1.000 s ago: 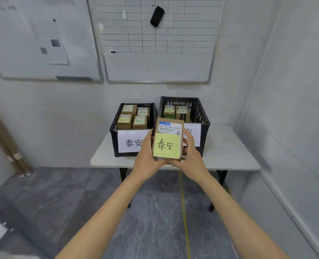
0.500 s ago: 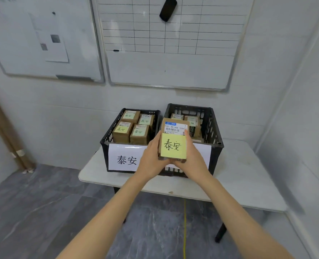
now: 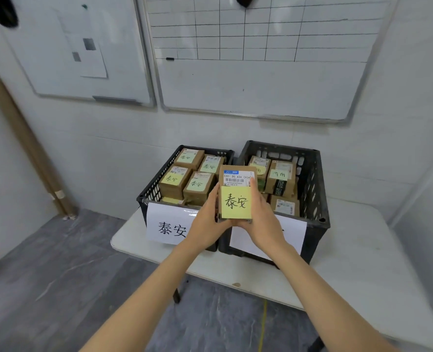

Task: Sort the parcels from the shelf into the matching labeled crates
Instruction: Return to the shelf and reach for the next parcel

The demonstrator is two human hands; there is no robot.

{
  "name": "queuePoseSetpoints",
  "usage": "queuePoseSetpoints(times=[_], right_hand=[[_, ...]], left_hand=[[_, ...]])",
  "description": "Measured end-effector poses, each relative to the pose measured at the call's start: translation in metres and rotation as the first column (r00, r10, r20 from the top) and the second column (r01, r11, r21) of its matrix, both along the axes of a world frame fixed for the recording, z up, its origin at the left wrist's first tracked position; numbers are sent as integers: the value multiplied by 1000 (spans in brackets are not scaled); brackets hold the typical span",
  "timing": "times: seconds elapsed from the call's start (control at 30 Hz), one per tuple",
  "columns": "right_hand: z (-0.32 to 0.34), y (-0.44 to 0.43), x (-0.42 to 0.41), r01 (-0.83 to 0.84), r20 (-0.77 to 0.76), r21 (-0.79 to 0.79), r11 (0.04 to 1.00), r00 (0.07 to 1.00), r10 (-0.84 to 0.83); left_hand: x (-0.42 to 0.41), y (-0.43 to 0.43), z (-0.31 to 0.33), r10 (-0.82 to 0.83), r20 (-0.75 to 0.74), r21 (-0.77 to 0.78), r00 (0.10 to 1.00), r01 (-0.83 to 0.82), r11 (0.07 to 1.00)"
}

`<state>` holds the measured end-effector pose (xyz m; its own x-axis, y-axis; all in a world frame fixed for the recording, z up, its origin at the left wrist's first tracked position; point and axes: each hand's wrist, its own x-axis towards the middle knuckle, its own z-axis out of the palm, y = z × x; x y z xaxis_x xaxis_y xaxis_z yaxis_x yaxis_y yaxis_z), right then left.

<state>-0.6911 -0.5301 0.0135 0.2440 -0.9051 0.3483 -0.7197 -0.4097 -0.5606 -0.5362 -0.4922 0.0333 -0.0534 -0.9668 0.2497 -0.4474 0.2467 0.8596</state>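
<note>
Walked up to the counter [image 3: 362, 250]; 泰安 parcel [image 3: 235, 201] ended up near the 泰安 crate [image 3: 157, 184]. Grip of left hand [image 3: 206, 221] and right hand [image 3: 263, 224] stayed clamped on it. Drop-off looked next.

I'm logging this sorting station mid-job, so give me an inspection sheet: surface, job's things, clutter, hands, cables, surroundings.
Surface: white rectangular table, carrying both crates.
Job's things: brown cardboard parcel with yellow note 泰安, held before the crates; left black plastic crate labelled 泰安, holding similarly noted parcels; right black plastic crate, label mostly hidden.
Clutter: nothing seen.
Hands: left hand and right hand both grip the parcel.
Cables: thin yellow line on the floor, cable or marking unclear.
Surroundings: gridded whiteboard; second whiteboard; grey floor; brown tubes leaning left.
</note>
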Motion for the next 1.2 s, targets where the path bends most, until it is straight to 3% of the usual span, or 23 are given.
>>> queuePoseSetpoints(times=[0.17,0.4,0.73,0.83,1.2], right_hand=[[-6,-38,9,-26,23,36,999,999,25],[-11,-102,42,-17,47,102,995,999,12],[-39,-184,130,-94,34,290,952,996,88],[-43,-196,164,-146,-40,383,912,984,175],[-67,-227,247,-212,42,731,649,963,267]], left_hand=[[14,-37,-8,11,44,30,999,-12,999],[62,-99,-21,101,246,78,964,-124,989],[178,-195,-32,277,224,120,934,-309,943],[214,-219,-32,322,220,121,921,-353,928],[283,-263,-52,388,227,155,893,-427,891]])
